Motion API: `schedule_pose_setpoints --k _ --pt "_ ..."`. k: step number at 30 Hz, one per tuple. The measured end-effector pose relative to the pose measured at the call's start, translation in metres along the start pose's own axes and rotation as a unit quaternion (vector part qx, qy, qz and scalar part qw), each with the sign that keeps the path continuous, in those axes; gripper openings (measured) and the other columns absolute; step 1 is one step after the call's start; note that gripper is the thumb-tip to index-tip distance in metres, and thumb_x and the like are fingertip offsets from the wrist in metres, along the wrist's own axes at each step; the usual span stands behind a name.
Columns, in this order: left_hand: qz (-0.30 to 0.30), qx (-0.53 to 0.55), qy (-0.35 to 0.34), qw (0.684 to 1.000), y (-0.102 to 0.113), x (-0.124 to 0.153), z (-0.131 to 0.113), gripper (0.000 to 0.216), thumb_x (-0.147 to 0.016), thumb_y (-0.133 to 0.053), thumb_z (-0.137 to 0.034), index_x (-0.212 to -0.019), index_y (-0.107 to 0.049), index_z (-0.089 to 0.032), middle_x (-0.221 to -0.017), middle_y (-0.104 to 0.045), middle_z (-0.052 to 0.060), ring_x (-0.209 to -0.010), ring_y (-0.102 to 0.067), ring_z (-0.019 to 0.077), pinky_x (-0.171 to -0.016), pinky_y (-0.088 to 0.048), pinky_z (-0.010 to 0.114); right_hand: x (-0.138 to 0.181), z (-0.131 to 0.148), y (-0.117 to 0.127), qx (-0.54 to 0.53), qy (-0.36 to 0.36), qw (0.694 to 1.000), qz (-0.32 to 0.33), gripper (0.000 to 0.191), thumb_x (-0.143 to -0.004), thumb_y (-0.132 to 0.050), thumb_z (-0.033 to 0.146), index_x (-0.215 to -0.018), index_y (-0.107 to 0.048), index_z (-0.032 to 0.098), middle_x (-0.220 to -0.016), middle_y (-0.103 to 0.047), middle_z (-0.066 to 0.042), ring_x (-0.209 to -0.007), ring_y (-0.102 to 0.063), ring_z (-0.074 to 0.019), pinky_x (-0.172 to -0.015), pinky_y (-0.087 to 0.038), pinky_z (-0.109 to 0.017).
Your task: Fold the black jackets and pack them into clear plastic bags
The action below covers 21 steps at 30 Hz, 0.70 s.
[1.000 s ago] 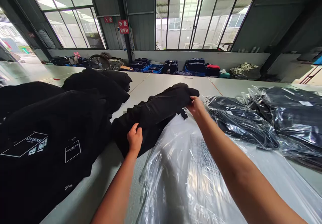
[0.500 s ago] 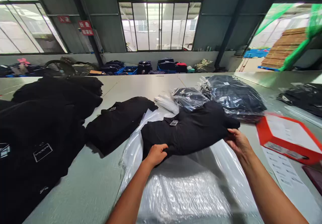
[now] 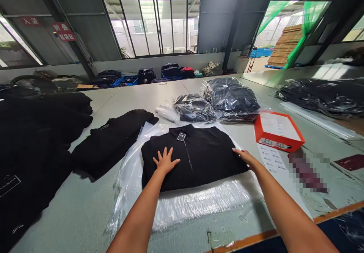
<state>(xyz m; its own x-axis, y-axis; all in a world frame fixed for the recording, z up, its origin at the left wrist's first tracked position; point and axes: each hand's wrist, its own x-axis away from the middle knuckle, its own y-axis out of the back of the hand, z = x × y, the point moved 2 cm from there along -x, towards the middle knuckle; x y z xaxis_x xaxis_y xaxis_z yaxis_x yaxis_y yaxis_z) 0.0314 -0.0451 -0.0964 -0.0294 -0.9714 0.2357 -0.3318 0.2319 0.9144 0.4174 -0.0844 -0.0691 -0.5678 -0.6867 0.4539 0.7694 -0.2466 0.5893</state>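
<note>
A folded black zip-neck top [image 3: 210,152] lies flat on a stack of clear plastic bags [image 3: 199,205], its collar away from me and a hang tag [image 3: 181,136] by the zipper. My left hand [image 3: 166,162] rests on its left half, fingers spread and palm down. At the right edge of the top is my right hand [image 3: 246,158], fingers stretched out and touching the fabric; its underside is hidden. Another folded black top [image 3: 113,141] lies to the left, beside a tall pile of black garments [image 3: 31,158].
Bagged dark garments [image 3: 233,97] stand behind the top, with a smaller bagged one [image 3: 195,107] beside them. To the right are a red box [image 3: 280,131], a label sheet [image 3: 271,158] and more bagged garments [image 3: 327,96]. The table's orange-brown edge [image 3: 253,241] runs along the near right.
The top was raised and bunched between both hands; now it lies flat on the bags. My left hand has opened onto it. The view has turned to the right.
</note>
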Motion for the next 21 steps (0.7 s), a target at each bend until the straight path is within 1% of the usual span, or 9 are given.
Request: schedule_pose_setpoints --k 3,7,9,11,14,15,17,19,21 --pt "-0.024 -0.041 0.005 0.999 -0.025 0.007 0.01 0.072 -0.081 -0.034 -0.067 -0.144 -0.016 -0.038 -0.155 -0.004 -0.003 -0.138 0.003 0.0381 -0.106 -0.004 0.063 -0.008 0.006 -0.023 0.077 0.039 0.996 -0.025 0.08 -0.08 -0.045 0.057 -0.14 -0.026 0.007 -0.139 -0.038 -0.022 -0.129 -0.037 -0.0287 -0.104 -0.032 -0.041" --pt "-0.033 -0.057 0.008 0.998 -0.029 0.019 0.018 0.071 -0.081 -0.033 -0.066 -0.144 -0.017 -0.037 -0.154 -0.008 -0.002 -0.138 0.0 0.0384 -0.107 -0.004 0.062 -0.014 -0.011 -0.034 0.144 0.107 0.984 -0.015 0.067 -0.085 -0.041 0.051 -0.137 -0.033 0.01 -0.131 -0.049 -0.021 -0.124 -0.044 -0.0298 -0.101 -0.035 -0.043" --pt "-0.006 -0.045 -0.005 0.999 -0.02 0.026 0.014 0.07 -0.079 -0.04 -0.065 -0.142 -0.026 -0.037 -0.153 -0.018 -0.001 -0.137 -0.007 0.039 -0.106 -0.007 0.062 -0.019 -0.023 -0.023 0.142 0.132 0.981 -0.013 0.064 -0.081 -0.047 0.05 -0.131 -0.042 0.011 -0.128 -0.052 -0.02 -0.123 -0.045 -0.0312 -0.101 -0.036 -0.045" --pt "0.022 -0.036 -0.011 0.999 -0.008 0.03 0.002 0.064 -0.075 -0.05 -0.061 -0.133 -0.044 -0.034 -0.144 -0.037 0.005 -0.132 -0.024 0.0396 -0.103 -0.016 0.062 -0.025 -0.028 -0.007 0.136 0.126 0.982 -0.03 0.065 -0.073 -0.057 0.049 -0.127 -0.048 0.013 -0.126 -0.053 -0.021 -0.122 -0.046 -0.0336 -0.1 -0.035 -0.05" --pt "-0.01 -0.023 -0.006 1.0 0.007 0.027 -0.031 0.043 -0.079 -0.052 -0.047 -0.113 -0.061 -0.023 -0.122 -0.056 0.012 -0.119 -0.044 0.0328 -0.1 -0.031 0.052 -0.023 -0.018 0.007 0.214 0.076 0.971 -0.076 0.073 -0.068 -0.062 0.049 -0.132 -0.045 0.018 -0.132 -0.047 -0.022 -0.125 -0.04 -0.0397 -0.097 -0.03 -0.062" --pt "-0.041 -0.012 -0.015 0.999 0.009 0.024 -0.044 0.04 -0.082 -0.049 -0.043 -0.113 -0.06 -0.021 -0.122 -0.055 0.012 -0.12 -0.044 0.0299 -0.101 -0.032 0.047 -0.02 -0.01 0.006 0.256 0.091 0.958 -0.087 0.074 -0.071 -0.059 0.051 -0.136 -0.04 0.021 -0.137 -0.042 -0.021 -0.127 -0.035 -0.0406 -0.097 -0.027 -0.065" --pt "-0.079 0.012 -0.052 0.995 0.006 0.017 -0.068 0.045 -0.084 -0.047 -0.041 -0.125 -0.051 -0.024 -0.138 -0.043 0.01 -0.13 -0.032 0.0278 -0.106 -0.027 0.046 -0.012 0.01 -0.007 0.326 0.189 0.922 -0.091 0.067 -0.079 -0.046 0.055 -0.14 -0.032 0.032 -0.146 -0.031 -0.012 -0.133 -0.024 -0.0386 -0.098 -0.021 -0.067" --pt "-0.062 0.026 -0.074 0.995 -0.006 0.009 -0.083 0.059 -0.082 -0.048 -0.049 -0.137 -0.036 -0.031 -0.152 -0.02 0.003 -0.138 -0.012 0.0314 -0.108 -0.017 0.054 -0.006 0.022 -0.025 0.368 0.247 0.893 -0.077 0.062 -0.082 -0.037 0.06 -0.14 -0.028 0.041 -0.151 -0.023 -0.004 -0.136 -0.015 -0.0371 -0.1 -0.017 -0.067" --pt "-0.017 0.024 -0.064 0.998 -0.022 0.004 -0.088 0.068 -0.081 -0.044 -0.059 -0.142 -0.025 -0.036 -0.155 -0.006 -0.001 -0.139 0.003 0.0358 -0.105 -0.009 0.064 -0.005 0.021 -0.042 0.396 0.251 0.881 -0.07 0.06 -0.083 -0.03 0.063 -0.14 -0.026 0.043 -0.152 -0.021 -0.001 -0.137 -0.011 -0.0371 -0.101 -0.014 -0.067"
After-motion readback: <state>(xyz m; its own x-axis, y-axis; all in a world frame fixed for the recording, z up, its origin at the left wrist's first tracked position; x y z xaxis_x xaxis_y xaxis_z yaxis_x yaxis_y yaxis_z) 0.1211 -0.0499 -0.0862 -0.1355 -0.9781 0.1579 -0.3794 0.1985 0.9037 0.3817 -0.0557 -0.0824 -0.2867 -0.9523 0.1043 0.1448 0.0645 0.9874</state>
